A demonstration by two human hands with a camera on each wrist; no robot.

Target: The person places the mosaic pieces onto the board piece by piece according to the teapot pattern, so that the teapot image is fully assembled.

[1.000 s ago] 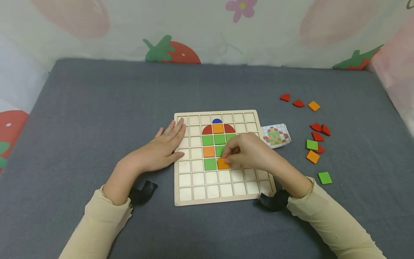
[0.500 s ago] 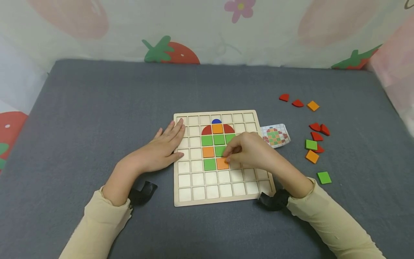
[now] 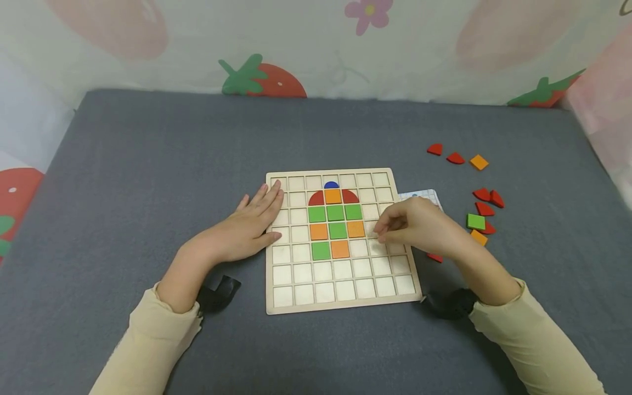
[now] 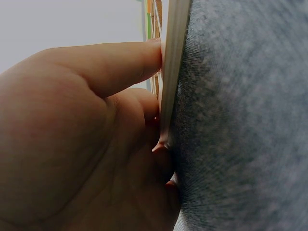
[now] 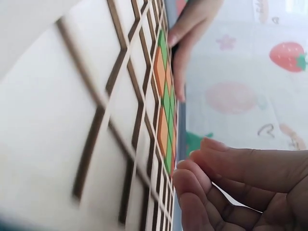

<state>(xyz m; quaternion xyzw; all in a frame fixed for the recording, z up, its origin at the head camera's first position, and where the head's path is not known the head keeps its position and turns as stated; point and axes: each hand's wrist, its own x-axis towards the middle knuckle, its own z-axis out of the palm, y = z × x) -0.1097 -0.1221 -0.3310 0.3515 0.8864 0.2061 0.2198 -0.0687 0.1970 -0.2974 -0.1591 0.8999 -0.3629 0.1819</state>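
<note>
A wooden grid board (image 3: 296, 310) lies on the grey cloth. Several tiles fill its middle cells: a blue half-round (image 3: 331, 185), red quarter-rounds (image 3: 316, 198), green squares (image 3: 321, 250) and orange squares, one of them the lower orange tile (image 3: 340, 249). With fingers straight, my left hand (image 3: 242, 227) rests on the board's left edge; in the left wrist view its thumb (image 4: 130, 62) lies against the rim. Over the right-hand cells hovers my right hand (image 3: 419, 227), fingers loosely bent. Nothing shows between its thumb and fingers in the right wrist view.
A pattern card (image 3: 417, 194) sits beside the board, mostly hidden by my right hand. Farther right lie loose pieces: red quarter-rounds (image 3: 455, 158), an orange square (image 3: 479, 162) and a green square (image 3: 476, 221). A printed curtain (image 3: 395, 49) hangs behind the table.
The orange tile went from sitting askew to flat in its cell. My right hand has let go of it and moved right, uncovering another orange tile. My left hand stays put.
</note>
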